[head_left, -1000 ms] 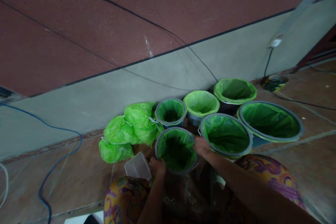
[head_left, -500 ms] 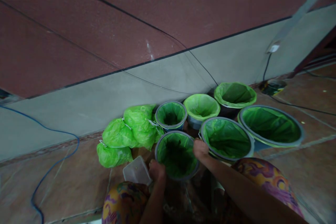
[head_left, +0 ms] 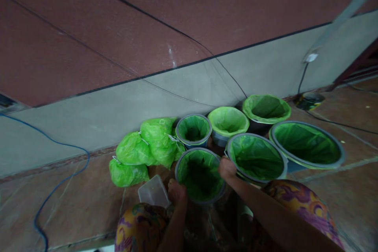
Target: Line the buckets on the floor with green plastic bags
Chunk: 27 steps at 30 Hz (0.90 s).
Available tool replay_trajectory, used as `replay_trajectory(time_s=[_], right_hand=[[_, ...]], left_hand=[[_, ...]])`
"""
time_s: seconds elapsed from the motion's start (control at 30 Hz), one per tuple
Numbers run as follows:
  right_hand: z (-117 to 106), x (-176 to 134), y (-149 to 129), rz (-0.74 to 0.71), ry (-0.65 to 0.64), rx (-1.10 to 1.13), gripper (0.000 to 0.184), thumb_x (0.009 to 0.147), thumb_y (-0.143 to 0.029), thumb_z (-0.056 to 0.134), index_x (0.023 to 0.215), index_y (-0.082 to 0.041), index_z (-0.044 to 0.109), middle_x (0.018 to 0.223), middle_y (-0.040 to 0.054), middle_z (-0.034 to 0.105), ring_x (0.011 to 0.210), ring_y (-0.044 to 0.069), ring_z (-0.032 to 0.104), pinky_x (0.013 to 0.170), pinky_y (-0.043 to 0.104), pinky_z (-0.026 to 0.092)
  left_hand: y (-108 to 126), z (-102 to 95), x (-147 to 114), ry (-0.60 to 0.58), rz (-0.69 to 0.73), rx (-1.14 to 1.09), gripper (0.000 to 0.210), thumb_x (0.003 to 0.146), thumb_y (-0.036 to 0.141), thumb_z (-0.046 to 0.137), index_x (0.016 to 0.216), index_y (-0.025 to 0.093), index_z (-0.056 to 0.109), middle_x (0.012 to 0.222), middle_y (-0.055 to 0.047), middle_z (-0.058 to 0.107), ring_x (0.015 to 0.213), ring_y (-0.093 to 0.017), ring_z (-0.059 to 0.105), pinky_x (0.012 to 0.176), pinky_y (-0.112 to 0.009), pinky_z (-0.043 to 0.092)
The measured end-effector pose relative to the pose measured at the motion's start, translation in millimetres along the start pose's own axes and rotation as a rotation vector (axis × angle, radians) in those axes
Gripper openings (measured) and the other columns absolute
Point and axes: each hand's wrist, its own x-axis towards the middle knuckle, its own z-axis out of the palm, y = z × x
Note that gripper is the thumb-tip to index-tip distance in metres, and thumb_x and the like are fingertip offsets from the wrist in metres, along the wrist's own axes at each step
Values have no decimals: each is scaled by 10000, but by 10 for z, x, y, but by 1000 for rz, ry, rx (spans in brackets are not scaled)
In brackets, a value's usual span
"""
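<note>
A trash bin (head_left: 183,157) lined with a green plastic bag (head_left: 203,195) stands between my knees, with dark contents I cannot make out at its bottom. My left hand (head_left: 177,192) is closed at the bin's left rim, its fingertips partly hidden. At the right rim my right hand (head_left: 228,168) is also closed, gripping the edge. Just left of my left hand sits a clear plastic container (head_left: 153,190). Close to my right hand is another lined bin (head_left: 256,156) with a grey ring.
Several tied green bags (head_left: 132,149) lie to the left. Other lined bins, among them a small one (head_left: 193,129) and a large one (head_left: 307,143), stand along the wall (head_left: 118,98). A blue cable (head_left: 59,185) crosses the tiled floor; a dark can (head_left: 310,100) sits far right.
The view has shifted very slightly. Both hands stay at the rim of the same bin, and nothing else has visibly moved.
</note>
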Motion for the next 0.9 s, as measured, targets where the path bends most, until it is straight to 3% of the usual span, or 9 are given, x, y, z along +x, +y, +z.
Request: replay_trajectory(time_s=[0.2, 0.33, 0.53, 0.77, 0.83, 0.9], right_hand=[[-111, -50, -71, 27, 0, -114, 189, 799, -118, 610, 984, -119, 648, 876, 154, 714, 824, 258, 710, 579, 264, 472], [-155, -62, -69, 20, -28, -100, 228, 812, -77, 574, 1028, -127, 630, 941, 166, 722, 865, 280, 710, 598, 279, 472], [-191, -73, -8, -73, -46, -77, 195, 861, -276, 586, 1012, -162, 631, 967, 147, 720, 884, 268, 700, 645, 281, 483], [-520, -80, 15, -209, -86, -69, 201, 867, -281, 591, 987, -134, 656, 953, 136, 718, 922, 244, 682, 761, 286, 477], [-624, -8, 120, -175, -56, -45, 231, 882, -303, 564, 979, -122, 671, 952, 149, 720, 932, 253, 687, 774, 293, 480], [-704, 89, 286, -38, -4, 10, 276, 894, -328, 532, 943, -107, 689, 904, 159, 724, 907, 260, 700, 741, 293, 490]], left_hand=[[29, -59, 45, -54, -37, 6, 165, 825, 148, 498, 979, 159, 558, 963, -154, 676, 951, -288, 677, 726, -340, 502], [48, -94, 45, -52, -38, 10, 192, 860, 261, 516, 1020, 159, 545, 973, -143, 670, 956, -283, 679, 720, -335, 498], [18, -117, 31, -18, -6, -47, 296, 893, 398, 495, 1033, 149, 574, 1002, -151, 666, 974, -291, 671, 718, -337, 481], [-58, -225, 16, 26, 107, -198, 306, 905, 405, 474, 950, 137, 614, 945, -153, 695, 919, -275, 683, 760, -337, 487], [-61, -259, 38, 62, 171, -324, 348, 910, 434, 455, 976, 131, 613, 953, -152, 705, 949, -269, 680, 814, -339, 495], [-74, -268, 79, 97, 197, -428, 371, 917, 430, 428, 1008, 121, 612, 977, -157, 710, 986, -266, 675, 861, -348, 499]])
